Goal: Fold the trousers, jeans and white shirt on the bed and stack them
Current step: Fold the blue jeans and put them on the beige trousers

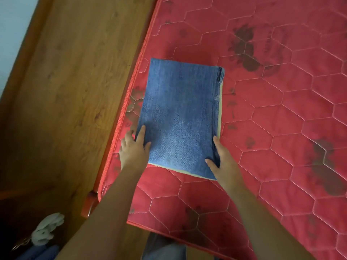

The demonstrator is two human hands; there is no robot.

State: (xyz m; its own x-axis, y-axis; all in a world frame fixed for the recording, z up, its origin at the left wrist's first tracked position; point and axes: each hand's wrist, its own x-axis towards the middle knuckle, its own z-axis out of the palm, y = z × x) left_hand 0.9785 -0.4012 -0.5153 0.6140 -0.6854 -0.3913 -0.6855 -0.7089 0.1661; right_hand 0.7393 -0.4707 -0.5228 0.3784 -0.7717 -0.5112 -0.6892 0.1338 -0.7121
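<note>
The folded jeans point(180, 117) lie as a neat rectangle on the bed point(281, 128), close to its 9 o'clock edge. They sit on a pale folded layer point(220, 113), probably the white shirt, which peeks out along the 3 and 6 o'clock sides. The left hand point(134, 147) rests straight-fingered on the 7 o'clock corner, and the right hand point(223, 160) lies along the 5 o'clock corner with its thumb on the denim, squaring the pile. Stacking looks nearly finished, though I cannot tell whether the trousers are underneath.
</note>
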